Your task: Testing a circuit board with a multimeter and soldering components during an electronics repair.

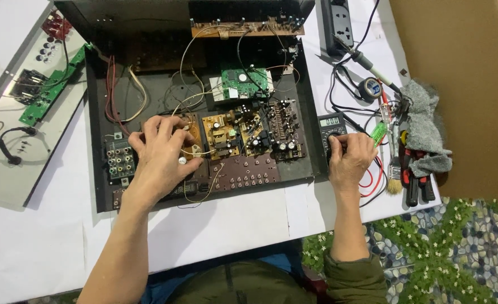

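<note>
hiding part of the brown circuit board (190,143) under the left hand (162,155), fingers spread open, resting inside the black chassis (100,169), right hand (350,157) fingers curled around the multimeter (332,128) dial on white tabletop (226,225)

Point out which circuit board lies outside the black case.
The long green board on the grey panel at far left. The other boards, including the small green one, sit inside the case.

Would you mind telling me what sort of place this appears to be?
Probably a home electronics repair bench: an opened amplifier chassis with bare circuit boards, a multimeter under the right hand, and a soldering iron on a paper-covered table.
</note>
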